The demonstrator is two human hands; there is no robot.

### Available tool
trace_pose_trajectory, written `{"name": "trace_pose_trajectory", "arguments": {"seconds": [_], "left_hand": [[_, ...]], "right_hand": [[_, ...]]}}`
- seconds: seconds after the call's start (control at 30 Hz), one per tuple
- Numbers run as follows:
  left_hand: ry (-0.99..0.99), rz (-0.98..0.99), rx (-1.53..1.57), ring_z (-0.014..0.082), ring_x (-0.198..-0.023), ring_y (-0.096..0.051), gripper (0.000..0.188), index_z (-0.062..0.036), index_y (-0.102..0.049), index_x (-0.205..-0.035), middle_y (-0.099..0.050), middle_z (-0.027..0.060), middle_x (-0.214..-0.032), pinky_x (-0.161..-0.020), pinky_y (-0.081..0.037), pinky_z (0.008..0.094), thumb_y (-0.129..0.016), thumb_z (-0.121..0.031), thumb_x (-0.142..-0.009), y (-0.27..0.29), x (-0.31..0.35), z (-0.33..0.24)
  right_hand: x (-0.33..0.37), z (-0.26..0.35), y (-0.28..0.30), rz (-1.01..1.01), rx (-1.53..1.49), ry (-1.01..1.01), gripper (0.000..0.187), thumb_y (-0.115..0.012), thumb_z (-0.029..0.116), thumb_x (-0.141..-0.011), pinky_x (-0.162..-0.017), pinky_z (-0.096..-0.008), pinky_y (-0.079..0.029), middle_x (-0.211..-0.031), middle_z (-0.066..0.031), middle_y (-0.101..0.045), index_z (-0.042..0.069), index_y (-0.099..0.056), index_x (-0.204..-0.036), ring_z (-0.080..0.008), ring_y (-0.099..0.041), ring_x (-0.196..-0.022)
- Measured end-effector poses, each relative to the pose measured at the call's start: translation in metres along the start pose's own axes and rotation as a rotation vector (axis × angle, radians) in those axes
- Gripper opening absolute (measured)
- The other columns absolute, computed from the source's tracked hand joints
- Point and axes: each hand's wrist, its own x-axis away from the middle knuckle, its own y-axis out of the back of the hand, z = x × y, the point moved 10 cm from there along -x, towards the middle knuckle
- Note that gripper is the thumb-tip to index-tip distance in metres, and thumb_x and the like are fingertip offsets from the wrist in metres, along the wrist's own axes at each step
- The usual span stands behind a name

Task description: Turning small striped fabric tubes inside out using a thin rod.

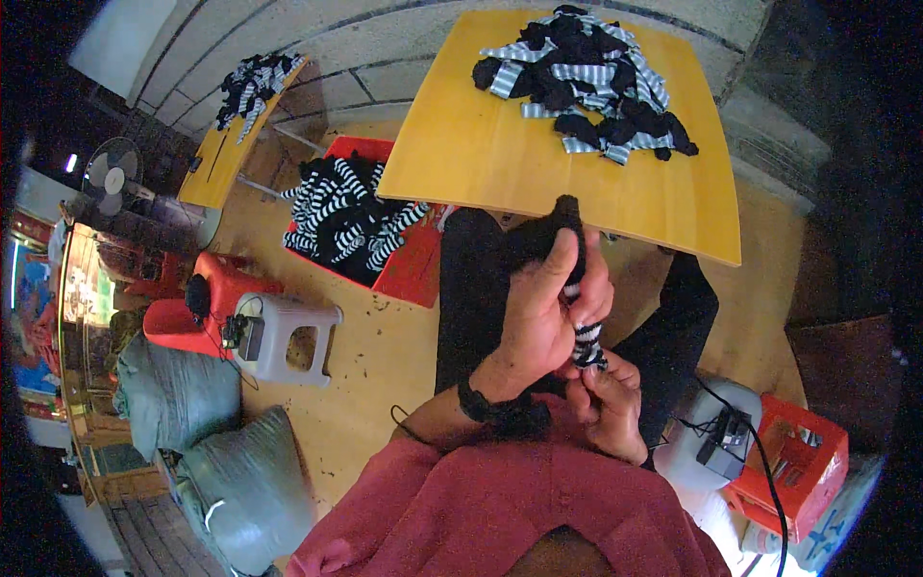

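Over my lap, close to the table's near edge, I hold a black knitted sock (569, 213) with black-and-white stripes toward its lower end. Its rounded black tip points up and away from me. My left hand (546, 313) is wrapped round the middle of it, thumb along the black part. Lower down, my right hand (611, 402) pinches the striped end with thumb and fingers. Part of the sock is hidden inside my left hand. On the yellow table (437, 144) lies a heap of black and grey-white striped knitwear (601, 82).
A red crate (413, 284) of striped black-and-white knitwear stands left of my knees. Farther left are a small yellow table (204, 183), a grey stool (288, 341), a red stool (178, 322) and stuffed sacks (245, 490). A red stool (793, 462) and a black cable (769, 481) are right.
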Motion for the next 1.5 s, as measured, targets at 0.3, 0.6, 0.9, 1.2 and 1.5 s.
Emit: {"name": "trace_pose_trajectory", "arguments": {"seconds": [0.3,0.6,0.9,1.2,1.5], "left_hand": [[-0.225,-0.2,-0.159,0.0188,-0.072,-0.058,0.03,-0.0034,-0.046,-0.116,-0.057,0.0073,-0.089,-0.068,-0.049,0.031,-0.046,-0.024,-0.094,0.01,-0.003,-0.036],[-0.191,-0.152,-0.103,0.0097,-0.054,-0.041,0.038,-0.0053,-0.046,-0.12,-0.052,0.0049,-0.075,-0.052,-0.037,0.0254,-0.046,-0.032,-0.093,0.003,0.009,-0.011],[-0.059,-0.316,-0.12,0.0164,-0.058,-0.05,0.032,-0.0052,-0.051,-0.111,-0.055,0.0073,-0.078,-0.054,-0.042,0.0307,-0.047,-0.031,-0.092,0.009,0.017,0.002],[0.007,-0.231,-0.103,0.0199,-0.068,-0.06,0.029,-0.0042,-0.053,-0.108,-0.06,0.01,-0.085,-0.059,-0.049,0.0338,-0.049,-0.027,-0.092,0.009,0.016,0.013],[-0.362,-0.334,-0.314,0.0131,-0.075,-0.058,0.014,-0.0054,-0.055,-0.101,-0.062,0.0045,-0.093,-0.068,-0.047,0.0259,-0.054,-0.014,-0.089,0.025,0.017,-0.051]], "right_hand": [[0.011,0.006,0.014,-0.118,0.25,0.156,0.012,-0.053,0.006,-0.088,-0.049,-0.0198,-0.038,-0.068,-0.0032,-0.056,0.0,-0.056,-0.097,-0.007,-0.048,-0.056],[0.02,0.022,0.025,-0.257,0.478,0.504,0.031,-0.056,0.004,-0.085,-0.054,-0.0207,-0.041,-0.074,-0.0023,-0.057,-0.003,-0.047,-0.115,-0.0071,-0.049,-0.06],[0.021,0.026,0.024,-0.285,0.239,0.381,0.043,-0.059,0.004,-0.081,-0.047,-0.0205,-0.037,-0.072,-0.0046,-0.058,0.0,-0.044,-0.122,-0.0078,-0.049,-0.055],[0.005,0.009,-0.004,0.176,-0.201,0.06,0.049,-0.056,0.016,-0.085,-0.037,-0.0218,-0.027,-0.057,-0.0069,-0.05,0.003,-0.04,-0.129,-0.0088,-0.038,-0.041],[0.006,0.01,0.013,0.09,-0.083,0.13,0.042,-0.057,0.015,-0.085,-0.036,-0.0212,-0.027,-0.063,-0.0088,-0.053,0.005,-0.046,-0.124,-0.0084,-0.038,-0.043]]}}
